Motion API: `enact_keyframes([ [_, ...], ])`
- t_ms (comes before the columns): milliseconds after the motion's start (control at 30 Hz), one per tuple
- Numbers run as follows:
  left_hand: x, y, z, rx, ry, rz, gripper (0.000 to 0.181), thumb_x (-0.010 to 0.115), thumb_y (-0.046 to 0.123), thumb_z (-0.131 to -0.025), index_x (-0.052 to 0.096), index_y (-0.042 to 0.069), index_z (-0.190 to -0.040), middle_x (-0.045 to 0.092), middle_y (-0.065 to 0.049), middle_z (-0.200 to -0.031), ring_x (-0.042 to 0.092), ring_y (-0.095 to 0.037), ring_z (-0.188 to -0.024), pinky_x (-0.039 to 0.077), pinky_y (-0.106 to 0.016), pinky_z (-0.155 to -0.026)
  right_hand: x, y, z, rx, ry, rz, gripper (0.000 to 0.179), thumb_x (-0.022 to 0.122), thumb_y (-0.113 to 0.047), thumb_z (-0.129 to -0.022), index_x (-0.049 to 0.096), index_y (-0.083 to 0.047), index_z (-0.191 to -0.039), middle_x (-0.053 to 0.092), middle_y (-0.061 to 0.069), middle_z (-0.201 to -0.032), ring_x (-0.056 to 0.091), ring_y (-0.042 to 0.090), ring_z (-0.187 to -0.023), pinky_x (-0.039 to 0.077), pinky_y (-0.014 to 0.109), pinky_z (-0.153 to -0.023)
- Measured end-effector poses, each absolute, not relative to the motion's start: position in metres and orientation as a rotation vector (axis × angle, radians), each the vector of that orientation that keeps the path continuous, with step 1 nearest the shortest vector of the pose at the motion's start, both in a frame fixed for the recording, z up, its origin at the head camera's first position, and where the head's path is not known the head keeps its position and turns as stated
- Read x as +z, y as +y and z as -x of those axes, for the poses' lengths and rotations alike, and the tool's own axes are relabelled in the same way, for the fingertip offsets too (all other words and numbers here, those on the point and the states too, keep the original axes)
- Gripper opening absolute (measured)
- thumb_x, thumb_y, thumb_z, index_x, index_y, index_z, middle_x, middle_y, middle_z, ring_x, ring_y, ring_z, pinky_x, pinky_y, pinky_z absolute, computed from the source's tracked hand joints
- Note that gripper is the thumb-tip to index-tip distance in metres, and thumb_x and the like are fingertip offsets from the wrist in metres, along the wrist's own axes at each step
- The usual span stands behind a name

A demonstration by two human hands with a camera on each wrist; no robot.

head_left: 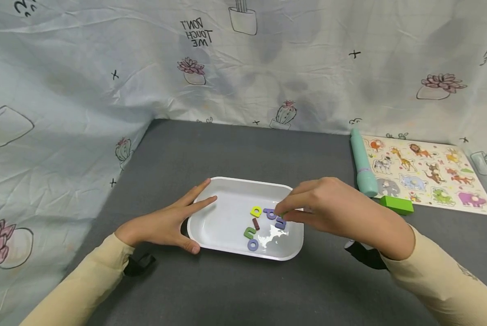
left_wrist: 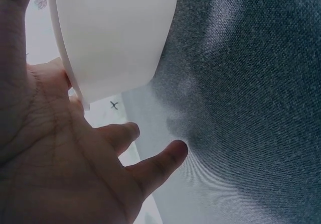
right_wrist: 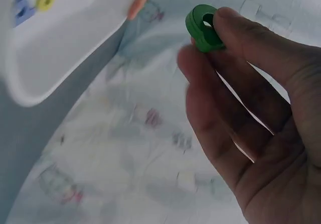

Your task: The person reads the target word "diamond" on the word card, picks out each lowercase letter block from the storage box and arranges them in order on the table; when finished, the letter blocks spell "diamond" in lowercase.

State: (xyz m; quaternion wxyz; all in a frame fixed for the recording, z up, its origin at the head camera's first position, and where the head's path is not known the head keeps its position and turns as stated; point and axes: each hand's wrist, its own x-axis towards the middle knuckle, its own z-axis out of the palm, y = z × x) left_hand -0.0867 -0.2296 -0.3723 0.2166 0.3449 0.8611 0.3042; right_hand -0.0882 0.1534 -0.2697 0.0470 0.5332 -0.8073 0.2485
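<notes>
A white oblong tray (head_left: 227, 222) lies on the dark grey cloth. My left hand (head_left: 168, 225) is spread at its left end, the fingers touching the rim and the thumb by the front edge. Over the tray's right side, my right hand (head_left: 329, 206) pinches a green letter (right_wrist: 196, 30) between thumb and fingertips; which letter cannot be told. Inside the tray lie a yellow letter (head_left: 252, 213), a green n-shaped letter (head_left: 250, 230), a purple ring-shaped letter (head_left: 249, 245), a small dark red bar (head_left: 256, 224) and two more purple letters (head_left: 280, 223), partly near the right fingers.
At the back right lies a wooden animal puzzle board (head_left: 424, 172). Along its left edge rests a teal, bottle-like cylinder (head_left: 361, 163), and a bright green block (head_left: 397, 205) sits at its front corner. A patterned white curtain (head_left: 308, 59) hangs behind the table and at the left.
</notes>
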Motion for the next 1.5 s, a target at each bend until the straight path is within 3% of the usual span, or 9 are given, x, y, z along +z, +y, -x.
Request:
enact_keyframes([
  [100, -0.373, -0.231, 0.088, 0.862, 2.376, -0.988, 0.116, 0.088, 0.047, -0.077, 0.019, 0.013, -0.164, -0.015, -0.004, -0.169, 0.000, -0.029, -0.154, 0.028, -0.059, -0.112, -0.273, 0.173, 0.081, 0.755, -2.452, -1.502, 0.039, 0.090, 0.000, -0.072, 0.078, -0.023, -0.101, 0.071, -0.014, -0.093, 0.063, 0.000, -0.078, 0.050, 0.019, -0.063],
  [267, -0.374, -0.233, 0.091, 0.891, 2.355, -0.998, 0.103, 0.079, 0.048, -0.087, 0.018, 0.016, -0.164, -0.014, -0.003, -0.169, 0.001, -0.029, -0.154, 0.026, -0.060, -0.112, -0.284, 0.205, 0.071, 0.874, -2.432, -1.388, 0.008, 0.074, -0.031, -0.095, 0.074, -0.023, -0.099, 0.070, -0.015, -0.094, 0.062, -0.001, -0.077, 0.048, 0.014, -0.065],
  [367, -0.373, -0.233, 0.090, 0.889, 2.350, -0.969, 0.101, 0.078, 0.045, -0.089, 0.017, 0.018, -0.165, -0.015, 0.000, -0.169, 0.000, -0.027, -0.154, 0.025, -0.059, -0.112, -0.293, 0.222, 0.066, 0.896, -2.420, -1.340, 0.029, 0.055, -0.045, -0.103, 0.074, -0.024, -0.097, 0.070, -0.014, -0.094, 0.062, -0.004, -0.078, 0.047, 0.013, -0.064],
  [467, -0.372, -0.232, 0.090, 0.901, 2.336, -0.942, 0.103, 0.078, 0.046, -0.089, 0.015, 0.017, -0.165, -0.016, 0.002, -0.169, -0.001, -0.025, -0.154, 0.024, -0.059, -0.113, -0.302, 0.236, 0.061, 0.858, -2.478, -1.239, 0.029, 0.055, -0.048, -0.102, 0.075, -0.027, -0.096, 0.071, -0.016, -0.094, 0.061, -0.007, -0.080, 0.046, 0.012, -0.064],
  [567, -0.372, -0.232, 0.089, 0.911, 2.325, -0.920, 0.104, 0.079, 0.046, -0.088, 0.015, 0.015, -0.165, -0.016, 0.003, -0.169, -0.001, -0.024, -0.154, 0.023, -0.059, -0.113, -0.313, 0.245, 0.056, 0.884, -2.562, -1.165, 0.007, 0.074, -0.035, -0.094, 0.075, -0.029, -0.095, 0.071, -0.018, -0.092, 0.062, -0.006, -0.080, 0.048, 0.012, -0.066],
  [600, -0.371, -0.232, 0.089, 0.911, 2.323, -0.913, 0.104, 0.079, 0.047, -0.088, 0.016, 0.015, -0.165, -0.016, 0.004, -0.169, -0.001, -0.024, -0.154, 0.023, -0.058, -0.113, -0.317, 0.246, 0.054, 0.904, -2.594, -1.146, 0.008, 0.080, -0.028, -0.090, 0.075, -0.030, -0.095, 0.071, -0.018, -0.091, 0.063, -0.005, -0.079, 0.049, 0.012, -0.067],
  [733, -0.369, -0.232, 0.089, 0.899, 2.326, -0.898, 0.105, 0.079, 0.048, -0.087, 0.016, 0.016, -0.165, -0.016, 0.005, -0.169, 0.000, -0.024, -0.154, 0.024, -0.057, -0.114, -0.340, 0.243, 0.049, 1.027, -2.702, -1.111, 0.040, 0.089, 0.001, -0.072, 0.074, -0.029, -0.095, 0.070, -0.019, -0.090, 0.065, -0.003, -0.077, 0.049, 0.012, -0.067],
  [1067, -0.370, -0.231, 0.090, 0.901, 2.321, -0.888, 0.106, 0.079, 0.050, -0.086, 0.015, 0.018, -0.165, -0.017, 0.005, -0.168, 0.002, -0.028, -0.154, 0.024, -0.058, -0.113, -0.392, 0.224, 0.055, 0.922, -2.612, -1.283, 0.033, 0.091, 0.000, -0.069, 0.072, -0.024, -0.084, 0.063, -0.018, -0.083, 0.055, -0.004, -0.070, 0.043, 0.016, -0.062],
  [1500, -0.373, -0.232, 0.091, 0.905, 2.325, -0.886, 0.105, 0.080, 0.048, -0.087, 0.016, 0.018, -0.165, -0.017, 0.006, -0.168, 0.000, -0.025, -0.154, 0.023, -0.058, -0.113, -0.406, 0.219, 0.055, 0.753, -2.713, -1.121, 0.027, 0.089, -0.002, -0.073, 0.072, -0.022, -0.080, 0.064, -0.016, -0.087, 0.061, 0.001, -0.078, 0.052, 0.030, -0.066],
])
